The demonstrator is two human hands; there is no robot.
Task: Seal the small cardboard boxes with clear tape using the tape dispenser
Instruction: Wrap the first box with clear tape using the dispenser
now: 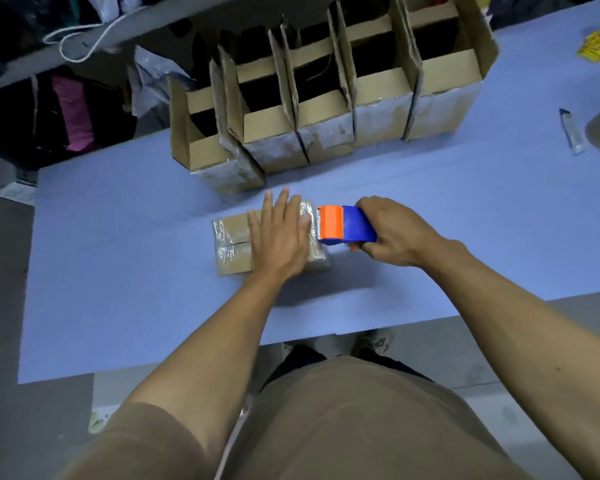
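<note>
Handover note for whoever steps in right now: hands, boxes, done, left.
Left hand lies flat on the small cardboard box, pinning it to the blue table.
Right hand grips the tape dispenser, orange end at the box's right edge.
Done: clear tape already on this box.
Left: finish this strip; open boxes behind still unsealed on top.
</note>
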